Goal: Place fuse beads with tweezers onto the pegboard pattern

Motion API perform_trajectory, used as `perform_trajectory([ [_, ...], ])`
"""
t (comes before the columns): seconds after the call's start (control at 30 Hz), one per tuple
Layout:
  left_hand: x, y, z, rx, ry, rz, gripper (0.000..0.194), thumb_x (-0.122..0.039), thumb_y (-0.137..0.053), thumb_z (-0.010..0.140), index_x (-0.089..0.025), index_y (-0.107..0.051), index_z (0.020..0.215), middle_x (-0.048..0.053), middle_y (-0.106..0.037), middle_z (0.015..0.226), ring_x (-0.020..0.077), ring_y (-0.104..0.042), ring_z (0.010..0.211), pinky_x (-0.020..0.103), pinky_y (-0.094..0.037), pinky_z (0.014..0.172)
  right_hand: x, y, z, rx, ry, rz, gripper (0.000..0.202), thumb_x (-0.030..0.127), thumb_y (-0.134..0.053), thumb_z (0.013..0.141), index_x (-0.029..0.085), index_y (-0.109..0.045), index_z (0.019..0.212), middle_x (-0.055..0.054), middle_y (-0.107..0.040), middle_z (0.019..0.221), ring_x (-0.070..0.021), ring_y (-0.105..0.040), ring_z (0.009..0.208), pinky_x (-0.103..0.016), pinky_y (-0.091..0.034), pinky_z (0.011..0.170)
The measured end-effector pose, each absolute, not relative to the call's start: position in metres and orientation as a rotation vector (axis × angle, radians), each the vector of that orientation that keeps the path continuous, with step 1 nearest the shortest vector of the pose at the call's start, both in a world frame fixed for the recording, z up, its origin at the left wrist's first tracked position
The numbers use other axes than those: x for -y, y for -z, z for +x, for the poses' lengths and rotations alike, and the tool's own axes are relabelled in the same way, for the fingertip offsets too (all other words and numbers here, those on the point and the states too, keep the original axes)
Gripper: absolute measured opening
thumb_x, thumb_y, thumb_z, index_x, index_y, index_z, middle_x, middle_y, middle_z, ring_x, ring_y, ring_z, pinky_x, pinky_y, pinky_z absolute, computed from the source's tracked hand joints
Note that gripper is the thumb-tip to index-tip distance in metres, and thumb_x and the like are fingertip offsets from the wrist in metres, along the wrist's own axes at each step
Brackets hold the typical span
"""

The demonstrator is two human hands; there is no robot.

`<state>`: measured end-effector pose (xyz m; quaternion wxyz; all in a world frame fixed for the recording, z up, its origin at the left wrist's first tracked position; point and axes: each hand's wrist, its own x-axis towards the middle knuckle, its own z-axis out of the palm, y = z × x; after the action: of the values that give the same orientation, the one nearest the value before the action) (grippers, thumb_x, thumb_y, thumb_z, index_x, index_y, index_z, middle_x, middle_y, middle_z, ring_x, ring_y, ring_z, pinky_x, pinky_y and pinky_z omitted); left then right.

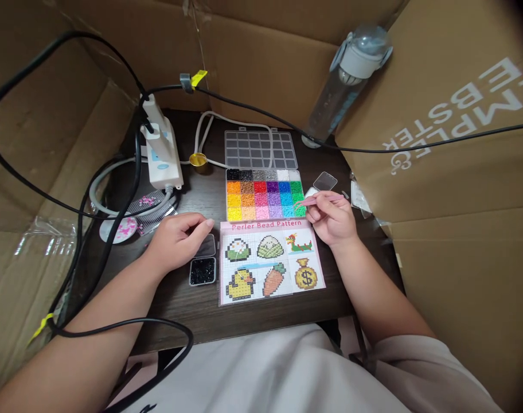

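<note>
My right hand pinches pink tweezers, whose tips point left over the green beads at the right side of the sorted bead box. My left hand rests on the table, left of the pattern sheet, its fingers curled in and the thumb against them; whether anything is between them is hidden. Just below it lies a small clear box of black beads. The Perler Bead Pattern sheet lies below the bead box, with a duck, a carrot, a dragon and other pictures under a clear gridded board.
A white power strip with plugs and black cables stands at the left, cables looping across the view. Behind are an open clear lid and a water bottle. Cardboard walls surround the dark table. Pink bead bags lie left.
</note>
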<state>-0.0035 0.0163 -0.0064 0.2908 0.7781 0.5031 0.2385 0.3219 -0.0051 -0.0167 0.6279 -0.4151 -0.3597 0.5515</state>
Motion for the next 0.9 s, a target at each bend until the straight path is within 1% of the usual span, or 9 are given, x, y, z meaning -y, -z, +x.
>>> perform_trajectory([
  [0.17,-0.015,0.005,-0.003,-1.343,-0.646,2.081,0.039,-0.043,-0.051,0.089,-0.018,-0.058,0.06,-0.002,-0.052,0.053,0.0119,-0.047,0.052,0.026,-0.036,0.055,0.004,0.021,0.322,0.855,-1.265,-0.928,0.018,0.033,-0.082,0.073,0.022,-0.069,0.076,0.0,-0.076,0.072,-0.0053,-0.047,0.042,-0.02,-0.038,0.041],
  [0.27,-0.015,0.004,-0.003,-1.35,-0.646,2.081,0.039,-0.044,-0.051,0.088,-0.018,-0.059,0.06,-0.002,-0.052,0.054,0.012,-0.047,0.053,0.026,-0.036,0.055,0.004,0.02,0.322,0.871,-1.274,-0.903,0.017,0.034,-0.082,0.074,0.021,-0.07,0.076,0.0,-0.077,0.073,-0.004,-0.048,0.042,-0.018,-0.039,0.04],
  [0.43,-0.015,0.006,-0.003,-1.372,-0.625,2.062,0.038,-0.044,-0.051,0.087,-0.018,-0.06,0.061,-0.002,-0.053,0.055,0.0123,-0.048,0.054,0.026,-0.037,0.056,0.011,0.018,0.317,0.923,-1.483,-0.906,0.019,0.035,-0.086,0.068,0.02,-0.075,0.074,-0.002,-0.075,0.067,-0.006,-0.05,0.042,-0.021,-0.041,0.04],
  [0.53,-0.016,0.007,-0.003,-1.374,-0.626,2.064,0.039,-0.044,-0.051,0.087,-0.018,-0.06,0.06,-0.001,-0.054,0.055,0.0125,-0.048,0.054,0.026,-0.036,0.056,0.016,0.022,0.311,1.008,-1.634,-0.951,0.02,0.035,-0.084,0.07,0.018,-0.077,0.077,-0.002,-0.07,0.057,-0.0089,-0.052,0.042,-0.022,-0.039,0.038],
  [0.6,-0.017,0.007,-0.003,-1.374,-0.626,2.064,0.039,-0.044,-0.051,0.087,-0.018,-0.06,0.06,-0.001,-0.054,0.055,0.0127,-0.049,0.054,0.026,-0.036,0.056,0.018,0.025,0.306,1.037,-1.692,-0.983,0.019,0.034,-0.083,0.072,0.017,-0.078,0.08,-0.001,-0.067,0.054,-0.0098,-0.054,0.043,-0.021,-0.04,0.038],
  [0.7,-0.017,0.006,-0.003,-1.374,-0.623,2.059,0.039,-0.045,-0.051,0.087,-0.018,-0.06,0.06,-0.001,-0.054,0.055,0.0126,-0.048,0.054,0.026,-0.036,0.055,0.018,0.026,0.3,1.063,-1.714,-1.011,0.018,0.032,-0.083,0.072,0.016,-0.078,0.081,-0.002,-0.07,0.059,-0.0097,-0.056,0.046,-0.021,-0.043,0.041],
  [0.9,-0.016,0.005,-0.002,-1.38,-0.628,2.06,0.039,-0.044,-0.05,0.086,-0.018,-0.06,0.059,-0.001,-0.054,0.054,0.0125,-0.048,0.053,0.026,-0.036,0.055,0.017,0.026,0.294,1.07,-1.731,-1.046,0.021,0.034,-0.083,0.071,0.016,-0.077,0.081,-0.003,-0.072,0.065,-0.0093,-0.058,0.048,-0.02,-0.044,0.042],
])
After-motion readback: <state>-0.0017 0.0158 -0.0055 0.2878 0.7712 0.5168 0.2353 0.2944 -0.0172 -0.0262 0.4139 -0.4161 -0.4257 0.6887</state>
